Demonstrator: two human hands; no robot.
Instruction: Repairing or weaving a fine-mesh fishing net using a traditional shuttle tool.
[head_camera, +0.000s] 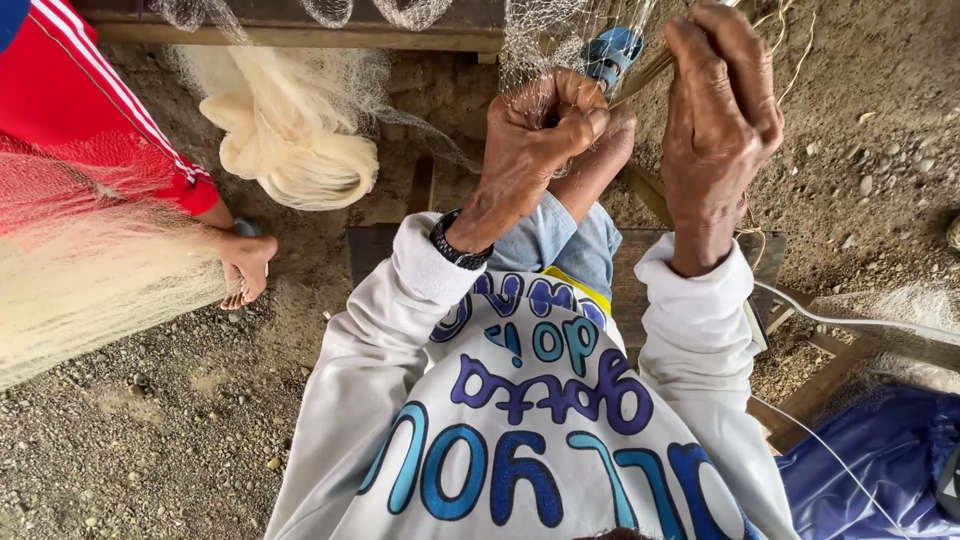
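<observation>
Clenched left hand (540, 125) fisted on fine mesh net (545, 45); right hand (720, 110) curled shut on thin stick (650, 70). Cream net bundle (295, 150) hung at upper left.

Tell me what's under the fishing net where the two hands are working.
Under the fine net, the left hand is fisted in the mesh, the right hand beside it. A blue sandal and dirt ground show through. The foot is mostly covered.

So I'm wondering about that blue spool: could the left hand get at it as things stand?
Probably yes. The spool sits just past the left hand, with only thin net between them, but that hand is clenched on the net and would likely need to let go first.
</observation>
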